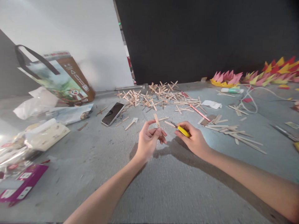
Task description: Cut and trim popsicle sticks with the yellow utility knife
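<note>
My left hand (151, 137) pinches a wooden craft stick (156, 120) between thumb and fingers, its far end pointing up and away from me. In my right hand (193, 137) is a yellow utility knife (183, 131), its dark tip pointing left toward the left hand. Near that tip lies another pale craft stick (169, 124); whether the knife touches it I cannot tell. Beyond both hands spreads a large heap of craft sticks (161, 95), many of them crossed over one another. To the right of my right hand more loose sticks (235, 132) are scattered.
A phone (113, 114) lies left of the heap. A red-and-white pencil (199, 112), a white paper scrap (211, 104), a glue stick (232, 90) and a white cable (253, 109) lie to the right, before folded paper pieces (226, 79). Leftward are a bag (67, 77) and a purple package (25, 182).
</note>
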`<state>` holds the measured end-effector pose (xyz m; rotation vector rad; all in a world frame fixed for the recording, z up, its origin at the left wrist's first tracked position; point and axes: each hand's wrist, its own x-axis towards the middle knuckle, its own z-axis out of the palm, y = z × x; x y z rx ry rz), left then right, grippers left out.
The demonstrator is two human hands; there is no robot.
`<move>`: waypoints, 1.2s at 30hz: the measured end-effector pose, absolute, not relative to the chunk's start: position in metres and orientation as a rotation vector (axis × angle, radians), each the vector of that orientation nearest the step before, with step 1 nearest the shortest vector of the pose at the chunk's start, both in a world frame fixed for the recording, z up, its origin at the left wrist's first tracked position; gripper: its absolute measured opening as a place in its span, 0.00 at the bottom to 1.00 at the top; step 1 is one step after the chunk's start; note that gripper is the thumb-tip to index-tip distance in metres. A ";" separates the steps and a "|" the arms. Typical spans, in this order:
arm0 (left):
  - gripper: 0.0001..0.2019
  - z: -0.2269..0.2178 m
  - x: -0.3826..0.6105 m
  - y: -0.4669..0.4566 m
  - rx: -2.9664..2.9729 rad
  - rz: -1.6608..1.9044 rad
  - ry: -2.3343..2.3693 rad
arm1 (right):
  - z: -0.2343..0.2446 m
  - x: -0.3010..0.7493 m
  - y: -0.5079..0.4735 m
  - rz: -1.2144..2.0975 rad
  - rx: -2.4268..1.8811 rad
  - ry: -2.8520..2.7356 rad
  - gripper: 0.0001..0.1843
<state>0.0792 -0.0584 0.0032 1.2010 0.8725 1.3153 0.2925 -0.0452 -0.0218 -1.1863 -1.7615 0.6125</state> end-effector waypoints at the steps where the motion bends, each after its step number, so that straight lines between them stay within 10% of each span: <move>1: 0.22 0.003 0.079 -0.058 1.191 1.314 0.860 | -0.022 0.293 -0.046 0.628 -1.186 -1.748 0.16; 8: 0.35 0.009 0.074 -0.056 0.982 1.145 0.709 | -0.018 0.293 -0.050 0.759 -1.151 -1.692 0.17; 19: 0.17 0.003 0.077 -0.061 0.890 0.541 0.519 | 0.001 0.279 -0.059 1.295 -1.010 -1.448 0.19; 36: 0.16 0.003 0.084 -0.062 1.311 1.126 0.873 | 0.005 0.282 -0.073 1.180 -1.139 -1.589 0.19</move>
